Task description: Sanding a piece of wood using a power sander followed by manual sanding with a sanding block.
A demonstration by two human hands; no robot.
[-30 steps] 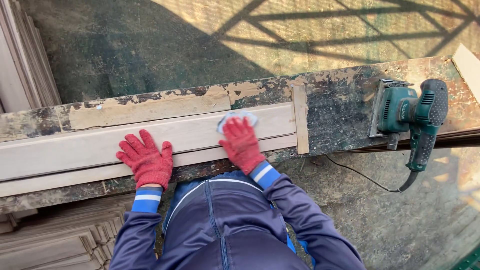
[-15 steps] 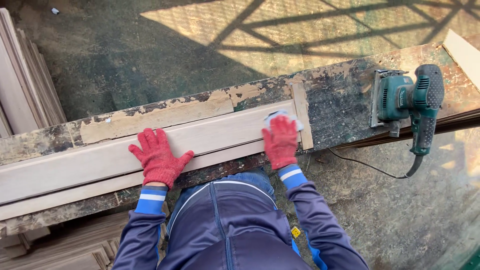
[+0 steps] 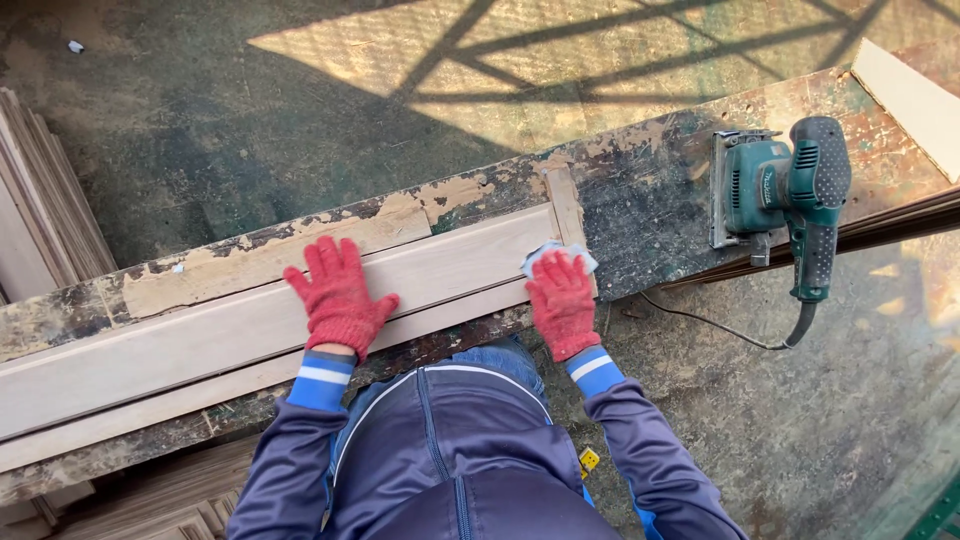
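A long pale wooden plank (image 3: 200,335) lies along a worn, paint-flaked workbench (image 3: 650,190). My left hand (image 3: 337,295), in a red knit glove, rests flat on the plank with fingers spread. My right hand (image 3: 562,300), also in a red glove, presses a small grey-white sanding pad (image 3: 556,255) against the plank's right end, beside a short wooden stop strip (image 3: 566,208). Only the pad's far edge shows past my fingers.
A green electric sander (image 3: 775,195) sits on the bench to the right, its cord (image 3: 720,325) hanging off the near edge. A pale board (image 3: 910,100) lies at the far right. Stacked wooden slats stand at the left (image 3: 45,215) and below the bench.
My right hand has slid the pad rightwards along the plank to its end. My left hand has also shifted right on the plank. The view has turned slightly.
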